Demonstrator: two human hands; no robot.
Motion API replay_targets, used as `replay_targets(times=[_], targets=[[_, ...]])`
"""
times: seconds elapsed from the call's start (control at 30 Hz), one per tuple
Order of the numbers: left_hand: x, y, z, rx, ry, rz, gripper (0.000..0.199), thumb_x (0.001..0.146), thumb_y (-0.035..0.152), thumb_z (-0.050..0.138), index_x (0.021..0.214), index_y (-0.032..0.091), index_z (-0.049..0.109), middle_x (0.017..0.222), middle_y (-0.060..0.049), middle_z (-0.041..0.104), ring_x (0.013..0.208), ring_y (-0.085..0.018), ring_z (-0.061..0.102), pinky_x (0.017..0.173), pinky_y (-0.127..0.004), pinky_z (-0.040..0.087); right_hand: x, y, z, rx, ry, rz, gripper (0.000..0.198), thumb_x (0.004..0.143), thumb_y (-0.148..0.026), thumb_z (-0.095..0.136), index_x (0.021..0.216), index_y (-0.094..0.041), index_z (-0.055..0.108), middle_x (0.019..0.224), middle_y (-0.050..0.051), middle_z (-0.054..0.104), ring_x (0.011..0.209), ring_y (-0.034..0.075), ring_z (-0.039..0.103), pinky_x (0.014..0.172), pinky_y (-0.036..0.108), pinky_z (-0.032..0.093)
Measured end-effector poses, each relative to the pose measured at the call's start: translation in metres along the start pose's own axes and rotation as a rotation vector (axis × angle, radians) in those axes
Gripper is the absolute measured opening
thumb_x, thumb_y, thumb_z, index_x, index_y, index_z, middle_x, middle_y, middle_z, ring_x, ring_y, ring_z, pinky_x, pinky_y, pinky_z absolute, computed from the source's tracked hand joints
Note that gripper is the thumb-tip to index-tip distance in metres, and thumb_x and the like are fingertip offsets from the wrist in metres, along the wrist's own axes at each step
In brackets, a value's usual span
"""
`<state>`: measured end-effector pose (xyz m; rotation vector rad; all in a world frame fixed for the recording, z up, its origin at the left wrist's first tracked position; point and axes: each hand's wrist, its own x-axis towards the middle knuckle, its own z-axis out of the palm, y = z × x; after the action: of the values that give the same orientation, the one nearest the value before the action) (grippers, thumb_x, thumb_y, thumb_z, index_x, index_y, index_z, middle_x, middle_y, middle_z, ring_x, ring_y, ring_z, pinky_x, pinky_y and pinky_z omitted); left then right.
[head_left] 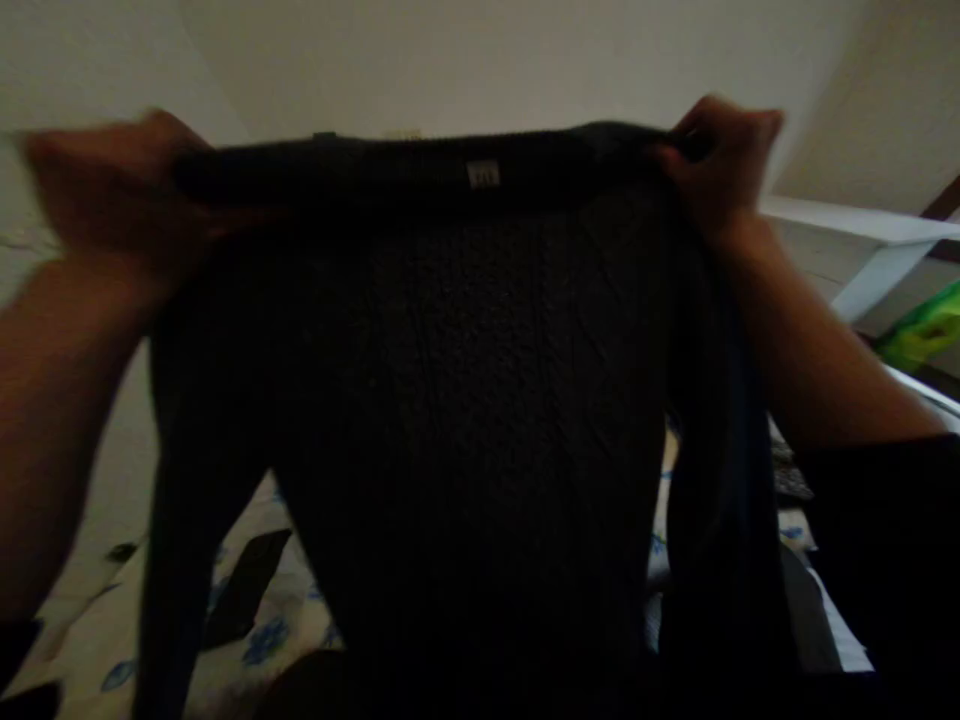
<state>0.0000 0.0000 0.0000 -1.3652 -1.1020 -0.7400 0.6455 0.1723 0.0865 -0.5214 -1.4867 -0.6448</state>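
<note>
I am holding up a dark knitted sweater (480,400) in front of me, stretched flat between my two hands so that it is filling most of what I see. Its top edge is running straight across from one grip to the other, and a small pale label (483,174) is sitting on that edge about midway between my hands. The body of the knit is hanging down below my hands, and one sleeve is dangling beneath each wrist, the left one dropping toward the bed.

My left hand (112,190) is gripping the sweater's top corner on its side; the hand is blurred, but its fingers are closed over the cloth. My right hand (720,160) is pinching the opposite corner, fingers curled tight over the dark edge, thumb underneath.

Below my left hand and behind the hanging knit, a bedsheet (277,620) with blue flowers on a pale ground is showing, with a dark flat piece of cloth (247,585) lying on it. Beyond my right hand, a white shelf (862,225) is jutting out from the wall, and just past and below it something bright green (926,330) is catching the light. Beneath my right forearm some striped fabric (825,610) is lying, too dim to tell apart clearly.
</note>
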Motion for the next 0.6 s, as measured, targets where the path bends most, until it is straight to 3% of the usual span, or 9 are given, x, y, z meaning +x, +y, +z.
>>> replay_targets(times=[0.1,0.17,0.2,0.23,0.33,0.43,0.47,0.53,0.6], targets=[[-0.028,0.055,0.035,-0.028,-0.148,-0.155,0.080,0.110,0.042,0.021,0.118,-0.025,0.064,0.140,-0.029,0.070,0.149,-0.047,0.057,0.103,-0.059,0.048,-0.041,-0.025,0.062,-0.122,-0.280,0.145,0.079,0.098,-0.052,0.014,0.053,0.001,0.051,0.106,0.024,0.079,0.129,0.017,0.071,0.102,0.033,0.048],[-0.055,0.106,0.062,-0.099,-0.273,-0.245,0.060,0.113,0.032,0.043,0.142,-0.019,0.057,0.159,-0.030,0.059,0.157,-0.041,0.050,0.117,-0.059,0.043,-0.106,-0.042,0.087,-0.263,-0.536,0.340,0.067,0.099,-0.052,0.045,0.060,0.001,0.055,0.117,0.030,0.079,0.136,0.016,0.067,0.107,0.029,0.046],[-0.074,0.133,0.073,-0.150,-0.351,-0.254,0.054,0.112,0.026,0.049,0.145,-0.015,0.057,0.160,-0.027,0.059,0.155,-0.037,0.052,0.120,-0.058,0.043,-0.145,-0.050,0.091,-0.309,-0.709,0.433,0.059,0.098,-0.049,0.062,0.065,-0.001,0.058,0.118,0.027,0.080,0.133,0.014,0.068,0.109,0.028,0.047],[-0.096,0.160,0.081,-0.211,-0.422,-0.250,0.048,0.110,0.023,0.055,0.146,-0.009,0.061,0.158,-0.024,0.062,0.149,-0.033,0.057,0.121,-0.055,0.044,-0.186,-0.056,0.090,-0.312,-0.797,0.473,0.051,0.094,-0.043,0.076,0.066,-0.003,0.061,0.107,0.021,0.083,0.120,0.013,0.073,0.105,0.026,0.050],[-0.187,0.236,0.084,-0.432,-0.611,-0.342,0.042,0.097,0.026,0.074,0.137,0.013,0.074,0.141,-0.018,0.073,0.124,-0.030,0.072,0.114,-0.043,0.054,-0.311,-0.071,0.052,-0.206,-1.081,0.591,0.026,0.090,-0.022,0.090,0.074,-0.011,0.072,0.079,0.004,0.081,0.094,0.015,0.079,0.096,0.023,0.054],[-0.298,0.299,0.058,-0.622,-0.729,-0.521,0.041,0.096,0.041,0.072,0.132,0.020,0.074,0.134,-0.016,0.075,0.123,-0.033,0.074,0.114,-0.045,0.057,-0.424,-0.085,-0.012,-0.076,-1.318,0.907,0.023,0.089,-0.030,0.092,0.077,-0.019,0.075,0.063,0.001,0.073,0.069,0.019,0.076,0.078,0.026,0.059],[-0.335,0.316,0.044,-0.675,-0.767,-0.594,0.046,0.095,0.046,0.071,0.133,0.021,0.073,0.132,-0.016,0.075,0.123,-0.034,0.074,0.114,-0.048,0.057,-0.457,-0.091,-0.033,-0.023,-1.339,1.022,0.026,0.091,-0.037,0.090,0.080,-0.019,0.074,0.062,0.001,0.072,0.064,0.019,0.074,0.072,0.026,0.058],[-0.400,0.347,0.015,-0.777,-0.802,-0.718,0.058,0.089,0.055,0.074,0.136,0.020,0.072,0.135,-0.016,0.075,0.130,-0.037,0.073,0.119,-0.052,0.056,-0.511,-0.105,-0.069,0.112,-1.235,1.189,0.027,0.096,-0.047,0.082,0.095,-0.021,0.074,0.072,0.001,0.077,0.064,0.019,0.075,0.064,0.026,0.057],[-0.448,0.369,-0.010,-0.876,-0.818,-0.763,0.067,0.081,0.056,0.079,0.140,0.026,0.072,0.149,-0.013,0.071,0.144,-0.037,0.067,0.128,-0.054,0.051,-0.548,-0.124,-0.090,0.179,-1.214,1.230,0.032,0.099,-0.053,0.076,0.103,-0.022,0.075,0.077,0.003,0.081,0.069,0.021,0.078,0.065,0.027,0.058]])
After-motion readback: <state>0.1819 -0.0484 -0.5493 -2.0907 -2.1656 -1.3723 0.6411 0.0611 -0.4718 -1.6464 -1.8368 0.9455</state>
